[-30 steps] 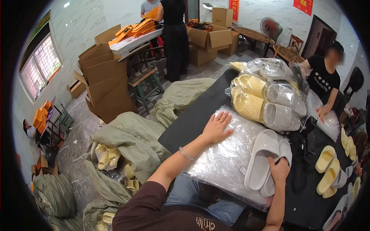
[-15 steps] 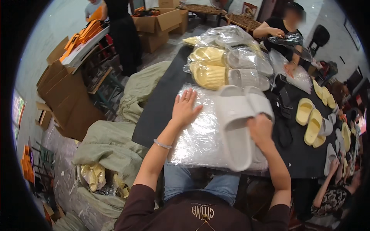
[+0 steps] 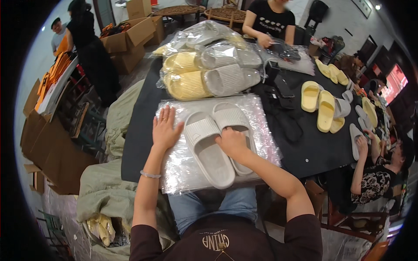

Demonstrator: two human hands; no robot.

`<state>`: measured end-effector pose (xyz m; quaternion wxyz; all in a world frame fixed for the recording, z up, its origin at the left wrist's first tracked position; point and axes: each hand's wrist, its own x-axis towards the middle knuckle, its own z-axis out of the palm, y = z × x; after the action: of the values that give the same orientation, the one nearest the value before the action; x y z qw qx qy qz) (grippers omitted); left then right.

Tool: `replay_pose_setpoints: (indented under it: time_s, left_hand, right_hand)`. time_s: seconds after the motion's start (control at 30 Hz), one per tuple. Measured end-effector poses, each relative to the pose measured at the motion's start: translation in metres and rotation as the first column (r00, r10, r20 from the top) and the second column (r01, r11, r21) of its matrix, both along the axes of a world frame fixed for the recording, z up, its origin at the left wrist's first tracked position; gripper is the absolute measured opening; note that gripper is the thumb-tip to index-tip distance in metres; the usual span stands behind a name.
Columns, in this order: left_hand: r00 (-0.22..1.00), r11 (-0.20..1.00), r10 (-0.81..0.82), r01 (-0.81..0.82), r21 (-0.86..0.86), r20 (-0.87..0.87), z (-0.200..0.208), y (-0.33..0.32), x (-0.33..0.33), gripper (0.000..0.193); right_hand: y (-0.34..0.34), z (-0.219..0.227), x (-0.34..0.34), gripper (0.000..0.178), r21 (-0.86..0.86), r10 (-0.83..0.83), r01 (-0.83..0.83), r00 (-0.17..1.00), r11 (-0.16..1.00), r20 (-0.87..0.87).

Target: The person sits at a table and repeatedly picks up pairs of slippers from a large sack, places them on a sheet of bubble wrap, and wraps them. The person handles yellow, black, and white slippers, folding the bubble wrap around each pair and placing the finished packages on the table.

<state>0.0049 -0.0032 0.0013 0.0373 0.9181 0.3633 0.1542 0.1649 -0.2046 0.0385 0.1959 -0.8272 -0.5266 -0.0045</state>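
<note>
My left hand (image 3: 166,130) lies flat, fingers spread, on the left side of a stack of clear plastic bags (image 3: 175,176) in front of me. A pair of light grey slide slippers (image 3: 212,163) rests on the bags, toes pointing away. Between the two slippers, my right hand (image 3: 233,142) is closed on them at the inner edges of their straps; its fingertips are partly hidden. Just past the stack sit bagged yellow slippers (image 3: 187,85) and bagged grey slippers (image 3: 230,78), with more bagged pairs piled behind.
Loose yellow slippers (image 3: 325,111) and grey ones line the table's right side. Black items (image 3: 281,87) lie right of the bagged pairs. Across the table, a person (image 3: 272,21) handles dark plastic; another person (image 3: 376,182) works at right. A green sack (image 3: 102,191) stands at left.
The grey slippers have moved left and settled onto the middle of the bag stack, with my right hand on them. My left hand stays flat on the stack. The whole view has shifted.
</note>
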Motion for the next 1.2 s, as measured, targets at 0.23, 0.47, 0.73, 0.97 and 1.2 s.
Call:
replay_pose_setpoints:
  time_s: [0.23,0.47,0.73,0.97,1.2]
  left_hand:
    - [1.000,1.000,-0.014,0.013,0.028,0.028,-0.005,0.002,-0.001,0.066]
    - [1.000,1.000,0.005,-0.006,0.012,0.012,-0.003,0.001,-0.003,0.068]
    - [0.998,0.999,-0.040,0.038,0.030,0.054,-0.005,-0.001,0.010,0.068]
    - [1.000,0.998,0.002,-0.004,0.058,0.030,-0.006,0.001,-0.003,0.070]
    - [0.876,0.982,-0.023,0.109,-0.152,0.483,0.019,0.011,-0.017,0.064]
  right_hand:
    - [-0.053,0.015,0.052,0.034,-0.160,-0.135,0.134,0.991,0.978,0.006]
    - [-0.144,0.077,0.146,0.033,0.014,-0.460,0.464,0.874,0.886,0.158]
    - [-0.321,0.023,0.360,0.040,0.073,-0.753,0.754,0.634,0.652,0.178]
    - [-0.220,0.067,0.232,0.030,0.097,-0.680,0.773,0.483,0.627,0.552]
    - [-0.101,0.043,0.083,0.072,0.060,0.034,-0.037,0.998,0.998,0.054]
